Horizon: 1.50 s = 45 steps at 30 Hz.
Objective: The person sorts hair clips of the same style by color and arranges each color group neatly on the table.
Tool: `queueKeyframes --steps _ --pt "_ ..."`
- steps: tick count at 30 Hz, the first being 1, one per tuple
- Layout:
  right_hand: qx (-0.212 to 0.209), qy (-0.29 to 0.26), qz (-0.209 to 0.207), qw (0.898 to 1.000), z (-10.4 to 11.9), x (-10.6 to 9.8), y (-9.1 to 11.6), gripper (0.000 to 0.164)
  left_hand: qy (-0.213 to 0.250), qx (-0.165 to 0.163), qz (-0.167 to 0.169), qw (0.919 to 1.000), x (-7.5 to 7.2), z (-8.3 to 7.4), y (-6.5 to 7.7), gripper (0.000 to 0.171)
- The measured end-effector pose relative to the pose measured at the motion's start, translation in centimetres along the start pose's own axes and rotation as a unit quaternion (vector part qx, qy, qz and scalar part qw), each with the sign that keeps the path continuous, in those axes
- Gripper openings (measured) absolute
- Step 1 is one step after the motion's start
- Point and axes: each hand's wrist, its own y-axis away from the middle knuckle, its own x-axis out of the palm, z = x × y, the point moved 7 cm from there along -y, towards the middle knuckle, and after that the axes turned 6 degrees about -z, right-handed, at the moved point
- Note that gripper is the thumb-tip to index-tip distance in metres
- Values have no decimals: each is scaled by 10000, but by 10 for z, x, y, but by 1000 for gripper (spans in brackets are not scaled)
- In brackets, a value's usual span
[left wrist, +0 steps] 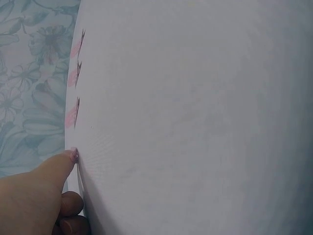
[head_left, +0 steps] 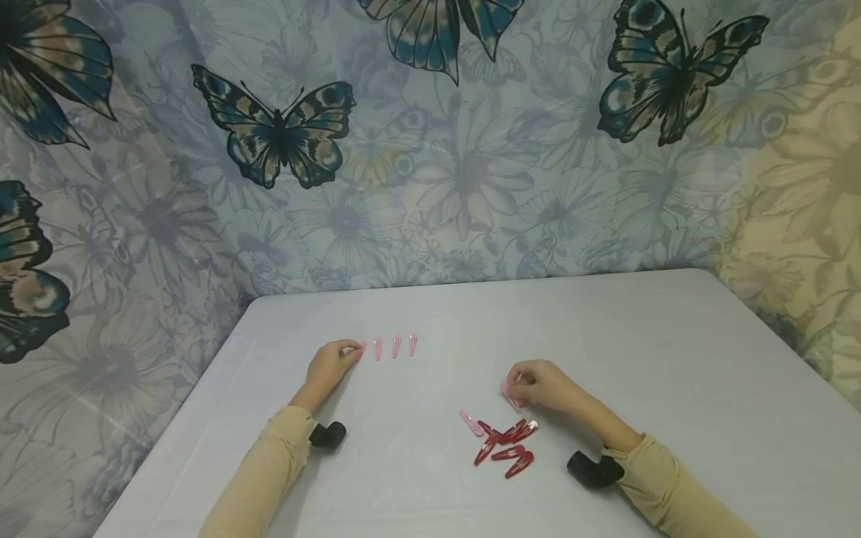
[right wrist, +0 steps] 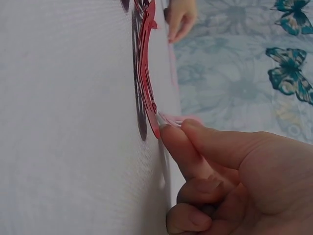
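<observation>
On the left, my left hand [head_left: 332, 366] pinches a small pink hair clip [head_left: 363, 347] at the near end of a short row; in the left wrist view the thumb [left wrist: 57, 165] mostly covers this clip. Three more pink clips [head_left: 396, 347] lie beside it, spaced apart and roughly parallel. My right hand [head_left: 546, 384] holds another pink hair clip [head_left: 509, 396] between thumb and index finger, over the edge of a loose pile. That pile has several red hair clips [head_left: 519, 466] and one pink clip [head_left: 471, 423]. A red clip [right wrist: 145, 63] shows close to the right fingertips.
A white-covered table [head_left: 646, 336] carries everything. Behind it hangs a floral cloth [head_left: 471, 172] with butterflies. Each wrist wears a black device, one on the left [head_left: 328, 436] and one on the right [head_left: 595, 470].
</observation>
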Motion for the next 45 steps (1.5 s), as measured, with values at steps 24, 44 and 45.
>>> queueKeyframes --steps 24,44,45 --pt "287 -502 -154 9982 -5 -5 -4 9 -7 -121 14 9999 -3 -1 0 23" --pt "408 -339 -146 9985 -6 -1 -5 10 -57 -119 22 9999 -2 0 0 24" --pt "435 -376 -115 9983 -6 -1 -6 9 -59 -103 8 9999 -2 0 0 24"
